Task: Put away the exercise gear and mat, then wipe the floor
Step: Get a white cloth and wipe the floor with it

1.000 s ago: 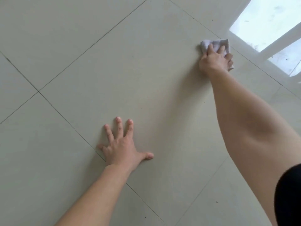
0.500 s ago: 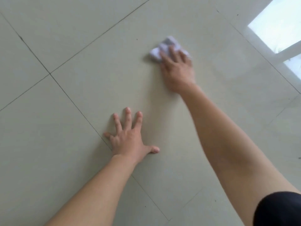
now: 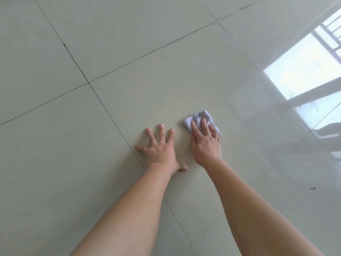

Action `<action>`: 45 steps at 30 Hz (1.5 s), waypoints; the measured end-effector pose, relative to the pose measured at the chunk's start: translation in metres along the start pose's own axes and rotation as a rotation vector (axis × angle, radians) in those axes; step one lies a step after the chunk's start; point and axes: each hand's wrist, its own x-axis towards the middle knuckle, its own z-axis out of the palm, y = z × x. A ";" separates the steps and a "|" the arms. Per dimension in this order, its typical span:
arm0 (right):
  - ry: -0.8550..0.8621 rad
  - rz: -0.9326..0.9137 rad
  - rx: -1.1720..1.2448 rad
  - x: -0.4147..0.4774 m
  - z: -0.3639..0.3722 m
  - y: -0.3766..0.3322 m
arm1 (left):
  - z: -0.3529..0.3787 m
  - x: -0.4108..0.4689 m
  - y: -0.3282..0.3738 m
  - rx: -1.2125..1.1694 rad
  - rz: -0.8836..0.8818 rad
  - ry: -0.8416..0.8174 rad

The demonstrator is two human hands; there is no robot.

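The right hand (image 3: 205, 145) presses flat, fingers straight, on a small crumpled white cloth (image 3: 200, 119) on the glossy pale tiled floor (image 3: 129, 52) — bare tile all round. The left hand (image 3: 160, 148) lies splayed just beside, across a grout line (image 3: 103, 104).

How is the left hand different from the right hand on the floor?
The left hand lies bare on the floor tiles; the right hand presses a white cloth. The left hand's fingers are spread wide; the right hand's lie close together. The left hand's thumb sticks out sideways; the right hand's thumb does not show. Both lie flat, palm down, side by side.
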 end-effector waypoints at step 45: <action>-0.079 -0.608 -0.258 0.223 -0.079 -0.092 | -0.048 0.088 -0.043 0.078 -0.021 0.257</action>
